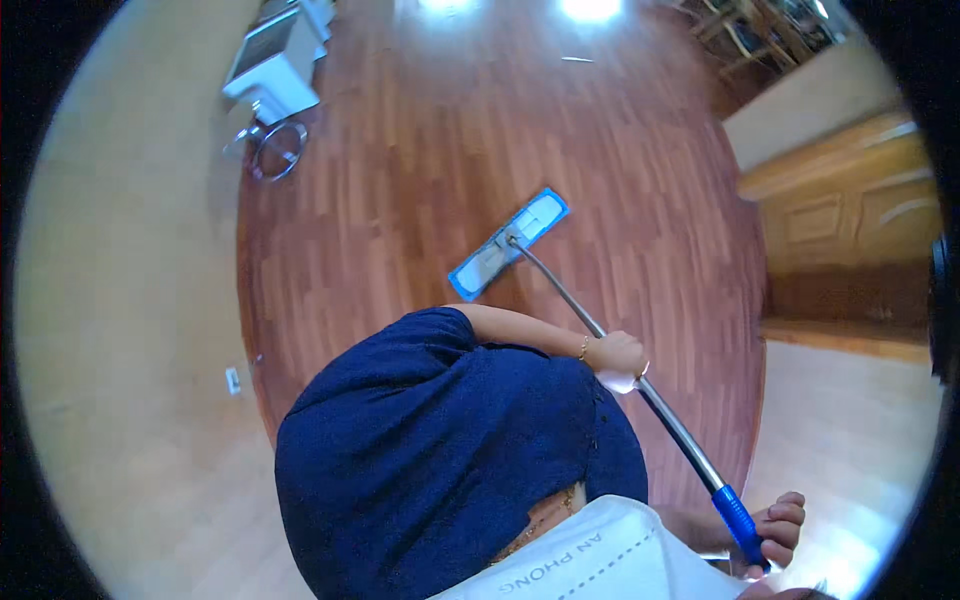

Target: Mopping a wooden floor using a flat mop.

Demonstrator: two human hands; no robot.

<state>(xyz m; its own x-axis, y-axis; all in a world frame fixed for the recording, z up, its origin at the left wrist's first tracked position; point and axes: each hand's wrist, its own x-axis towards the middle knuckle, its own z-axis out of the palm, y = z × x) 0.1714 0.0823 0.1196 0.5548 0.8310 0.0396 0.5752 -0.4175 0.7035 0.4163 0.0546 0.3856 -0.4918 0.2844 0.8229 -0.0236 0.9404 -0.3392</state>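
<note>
A flat mop (538,216) with a blue-edged pad and a pale top plate lies on the wooden floor ahead of me. From its joint a metal pole slants back to the lower right and ends in a blue grip (737,522). Reaching across my body, my left hand (615,355) is closed round the middle of the pole. Something white shows just under that hand, too small to make out. At the blue grip, my right hand (782,528) curls its fingers round the end of the pole; part of it is hidden.
A white appliance-like box (275,75) and a round metal ring on a stand (279,151) are along the left wall. To the right is a wooden door (845,225). Wooden furniture (760,35) stands far right. A thin pale object (577,59) lies far ahead on the floor.
</note>
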